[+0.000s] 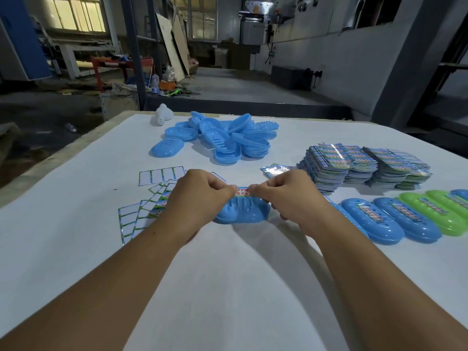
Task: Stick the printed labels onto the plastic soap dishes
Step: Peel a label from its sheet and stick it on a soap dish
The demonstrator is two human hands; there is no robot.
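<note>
Blue plastic soap dish (241, 212) lies on the white table (228, 287), centre, between both hands. Left hand (200, 196) and right hand (286, 193) each pinch one end of a printed label (241, 191), held stretched just above the dish. Labelled dishes (405, 219) lined up right; loose pile of dishes (222, 138) behind; label stacks (354, 165) far right; empty backing sheets (141, 198) left.
</note>
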